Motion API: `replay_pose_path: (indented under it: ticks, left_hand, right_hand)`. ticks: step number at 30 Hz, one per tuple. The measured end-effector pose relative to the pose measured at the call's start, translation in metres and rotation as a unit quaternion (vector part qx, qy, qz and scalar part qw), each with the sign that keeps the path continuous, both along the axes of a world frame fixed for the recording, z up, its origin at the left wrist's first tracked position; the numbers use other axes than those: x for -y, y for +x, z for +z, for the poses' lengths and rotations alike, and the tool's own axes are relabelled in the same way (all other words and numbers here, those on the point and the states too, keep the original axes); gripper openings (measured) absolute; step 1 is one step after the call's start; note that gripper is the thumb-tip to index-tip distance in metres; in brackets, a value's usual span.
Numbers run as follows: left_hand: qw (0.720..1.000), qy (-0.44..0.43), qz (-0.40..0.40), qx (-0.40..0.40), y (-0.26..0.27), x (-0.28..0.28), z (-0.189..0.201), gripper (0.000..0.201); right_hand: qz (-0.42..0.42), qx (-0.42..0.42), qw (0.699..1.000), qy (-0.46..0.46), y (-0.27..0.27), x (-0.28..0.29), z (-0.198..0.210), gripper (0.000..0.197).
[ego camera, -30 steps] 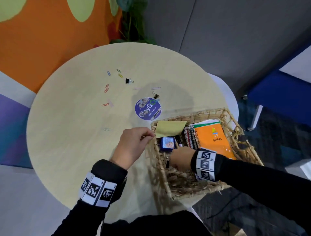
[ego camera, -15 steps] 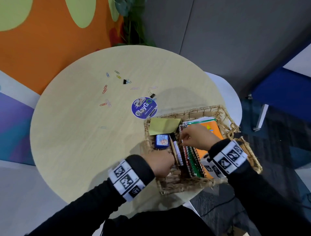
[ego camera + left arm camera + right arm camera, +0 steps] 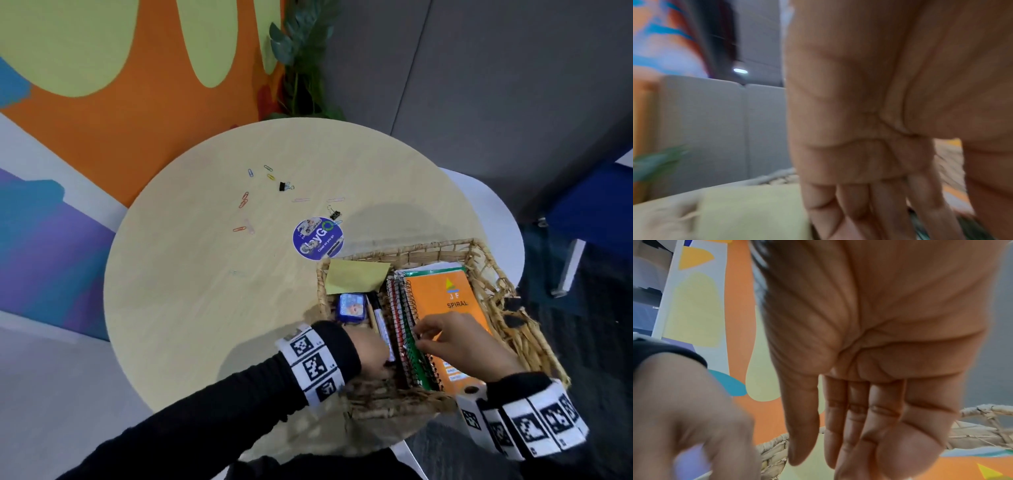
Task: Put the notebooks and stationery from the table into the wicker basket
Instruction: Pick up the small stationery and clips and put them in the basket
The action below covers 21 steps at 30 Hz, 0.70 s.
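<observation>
The wicker basket (image 3: 404, 250) stands at the table's near right edge. It holds a yellow sticky pad (image 3: 356, 279), a small blue box (image 3: 351, 308), a marker (image 3: 380, 318), and red, green and orange spiral notebooks (image 3: 448, 301). My left hand (image 3: 371, 351) reaches into the basket's near left corner at the marker's near end. Its fingers (image 3: 869, 211) point down fairly straight; the tips are hidden. My right hand (image 3: 442, 337) lies over the notebooks, its straight fingers (image 3: 859, 426) touching the green notebook's spiral (image 3: 416, 363).
Several coloured paper clips (image 3: 244, 199) and two black binder clips (image 3: 283, 186) lie scattered on the round table (image 3: 205, 291), left of and beyond the basket. A round blue sticker (image 3: 318, 238) lies by the basket's far left corner. A plant stands behind the table.
My left hand has gone from the tabletop beside the basket into its near left corner. My right hand moved to the notebooks' far end, then back along the spirals toward me.
</observation>
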<state>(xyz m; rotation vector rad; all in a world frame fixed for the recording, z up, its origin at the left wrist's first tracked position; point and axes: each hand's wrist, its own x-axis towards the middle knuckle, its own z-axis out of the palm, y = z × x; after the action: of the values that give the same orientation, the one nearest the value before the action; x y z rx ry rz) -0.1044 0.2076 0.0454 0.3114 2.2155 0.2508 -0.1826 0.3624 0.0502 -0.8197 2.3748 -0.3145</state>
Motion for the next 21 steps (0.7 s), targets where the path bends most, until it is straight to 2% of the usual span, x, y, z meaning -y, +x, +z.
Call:
replay_pose_path:
  ticks: [2, 3, 5, 7, 9, 11, 13, 17, 19, 21]
  left_hand:
    - [0.983, 0.101, 0.108, -0.111, -0.004, 0.027, 0.0, 0.021]
    - [0.958, 0.153, 0.181, -0.16, -0.005, 0.049, 0.003, 0.023]
    - [0.897, 0.199, 0.306, -0.251, -0.003, 0.098, 0.008, 0.022]
    - [0.839, 0.167, 0.401, -0.327, 0.002, 0.148, -0.002, 0.017]
    - [0.81, 0.102, 0.472, -0.333, 0.013, 0.193, -0.026, 0.014]
    - [0.81, 0.044, 0.509, -0.288, 0.025, 0.228, -0.052, 0.013]
    - [0.818, 0.023, 0.516, -0.255, 0.033, 0.249, -0.071, 0.013]
    - [0.842, 0.005, 0.493, -0.22, 0.033, 0.264, -0.094, 0.012]
    - [0.861, 0.006, 0.468, -0.2, 0.031, 0.27, -0.102, 0.016]
    - [0.867, 0.02, 0.457, -0.195, 0.029, 0.276, -0.109, 0.02]
  right_hand:
    - [-0.011, 0.002, 1.0, -0.013, -0.001, 0.001, 0.003, 0.014]
    - [-0.016, 0.002, 1.0, -0.026, -0.003, 0.006, 0.006, 0.011]
    - [-0.022, -0.013, 0.998, -0.054, -0.007, 0.02, 0.017, 0.01]
    - [-0.028, -0.043, 0.994, -0.1, -0.01, 0.042, 0.032, 0.008]
    - [-0.043, -0.048, 0.984, -0.165, -0.013, 0.073, 0.046, 0.005]
    - [-0.053, -0.039, 0.976, -0.207, -0.016, 0.11, 0.053, 0.006]
    - [-0.041, -0.041, 0.974, -0.219, -0.02, 0.15, 0.056, 0.007]
    - [0.032, -0.05, 0.979, -0.194, -0.026, 0.234, 0.057, 0.011]
    - [0.064, -0.051, 0.981, -0.173, -0.029, 0.273, 0.051, 0.014]
    - [0.09, -0.05, 0.983, -0.154, -0.033, 0.31, 0.039, 0.016]
